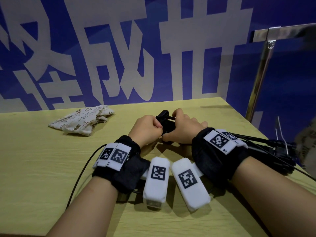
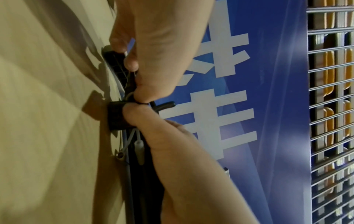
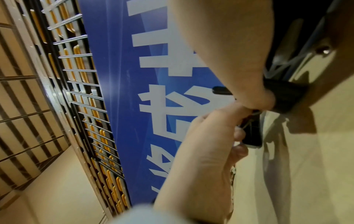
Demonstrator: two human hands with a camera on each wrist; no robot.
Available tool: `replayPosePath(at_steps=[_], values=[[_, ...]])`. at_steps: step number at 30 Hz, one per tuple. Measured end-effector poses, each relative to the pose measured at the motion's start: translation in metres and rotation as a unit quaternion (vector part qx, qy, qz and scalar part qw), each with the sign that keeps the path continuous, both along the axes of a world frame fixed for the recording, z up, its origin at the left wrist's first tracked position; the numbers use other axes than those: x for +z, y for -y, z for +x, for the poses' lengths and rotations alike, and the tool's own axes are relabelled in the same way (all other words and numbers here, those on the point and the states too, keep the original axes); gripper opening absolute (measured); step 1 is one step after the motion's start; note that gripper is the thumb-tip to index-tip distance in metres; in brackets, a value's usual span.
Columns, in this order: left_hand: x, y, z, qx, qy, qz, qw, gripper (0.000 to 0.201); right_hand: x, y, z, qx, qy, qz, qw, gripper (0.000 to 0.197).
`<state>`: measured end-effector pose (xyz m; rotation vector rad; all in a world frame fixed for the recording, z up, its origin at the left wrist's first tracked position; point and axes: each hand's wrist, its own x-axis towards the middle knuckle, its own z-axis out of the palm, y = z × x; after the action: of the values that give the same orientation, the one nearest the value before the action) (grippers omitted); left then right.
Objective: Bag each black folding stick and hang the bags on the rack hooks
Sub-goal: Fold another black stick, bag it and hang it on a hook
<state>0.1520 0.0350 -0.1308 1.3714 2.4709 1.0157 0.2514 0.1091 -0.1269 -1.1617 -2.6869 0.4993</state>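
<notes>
We have both hands on the black stick (image 1: pixel 166 124) near the middle of the table (image 1: pixel 42 168), toward its far edge. Our left hand (image 1: pixel 147 129) pinches a thin black loop at its head; our right hand (image 1: pixel 183 130) clenches around the body. The printed bag (image 1: pixel 82 121) lies crumpled and flat toward the far left edge, apart from the stick; we cannot see inside it.

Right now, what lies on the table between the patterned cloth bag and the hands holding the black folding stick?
Nothing: in the head view, bare yellow-green tabletop separates the patterned cloth bag from the left hand.
</notes>
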Motion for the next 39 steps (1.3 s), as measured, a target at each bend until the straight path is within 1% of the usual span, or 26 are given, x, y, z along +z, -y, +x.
replayPosePath(at_steps=[2,6,8,12,14,17,21,24,26,28,30,31,33,34,35,37,38,39], values=[[-0.001,0.000,-0.001,0.003,0.004,0.017,1.000,0.010,-0.002,-0.003,-0.003,-0.023,-0.009,0.000,1.000,0.067],[-0.003,0.000,-0.003,0.004,0.023,0.036,0.999,0.005,-0.002,-0.008,-0.004,-0.021,0.003,0.003,1.000,0.044],[-0.004,0.000,-0.005,-0.004,0.035,0.039,0.999,0.005,-0.001,-0.009,-0.005,-0.023,-0.004,0.000,1.000,0.039],[-0.004,-0.001,-0.004,-0.008,0.062,0.040,0.997,0.009,-0.004,-0.012,-0.006,-0.029,-0.016,0.002,0.999,0.043],[-0.003,-0.002,-0.005,-0.003,0.081,0.049,0.995,0.016,-0.004,-0.012,-0.007,-0.030,-0.020,-0.002,0.999,0.043],[0.000,0.000,-0.004,0.006,0.134,0.064,0.989,0.027,-0.004,-0.012,-0.009,-0.030,-0.018,-0.006,0.999,0.044],[0.002,0.004,-0.003,0.041,0.198,0.065,0.977,0.039,-0.004,-0.015,-0.018,-0.035,-0.002,-0.009,0.999,0.055],[0.002,0.004,-0.006,0.050,0.211,0.068,0.974,0.046,-0.004,-0.018,-0.024,-0.036,0.008,-0.015,0.999,0.062],[0.000,0.003,-0.009,0.029,0.225,0.064,0.972,0.042,-0.003,-0.018,-0.025,-0.036,0.009,-0.015,0.999,0.060],[0.002,0.004,-0.013,0.021,0.241,0.056,0.969,0.030,-0.003,-0.019,-0.025,-0.035,0.006,-0.015,0.999,0.057],[0.007,0.006,-0.022,0.030,0.225,0.078,0.971,0.024,-0.002,-0.018,-0.023,-0.033,0.002,-0.017,0.999,0.056],[0.008,0.009,-0.030,0.054,0.198,0.105,0.973,0.023,-0.001,-0.018,-0.022,-0.031,0.002,-0.020,0.999,0.055],[0.007,0.019,-0.051,0.132,0.132,0.151,0.971,0.026,-0.001,-0.018,-0.021,-0.027,0.003,-0.021,0.999,0.055],[0.005,0.024,-0.061,0.175,0.099,0.149,0.968,0.026,-0.001,-0.018,-0.021,-0.027,0.003,-0.022,0.999,0.055],[0.002,0.030,-0.071,0.216,0.063,0.115,0.968,0.024,-0.001,-0.018,-0.021,-0.027,0.002,-0.023,0.999,0.056],[-0.004,0.037,-0.089,0.292,-0.007,0.006,0.956,0.035,-0.001,-0.019,-0.020,-0.023,0.001,-0.026,0.999,0.056],[-0.006,0.040,-0.095,0.315,-0.029,-0.040,0.948,0.039,-0.001,-0.019,-0.020,-0.021,0.001,-0.028,0.999,0.057],[-0.008,0.041,-0.099,0.326,-0.027,-0.064,0.943,0.042,-0.001,-0.018,-0.020,-0.019,0.001,-0.030,0.999,0.057]])
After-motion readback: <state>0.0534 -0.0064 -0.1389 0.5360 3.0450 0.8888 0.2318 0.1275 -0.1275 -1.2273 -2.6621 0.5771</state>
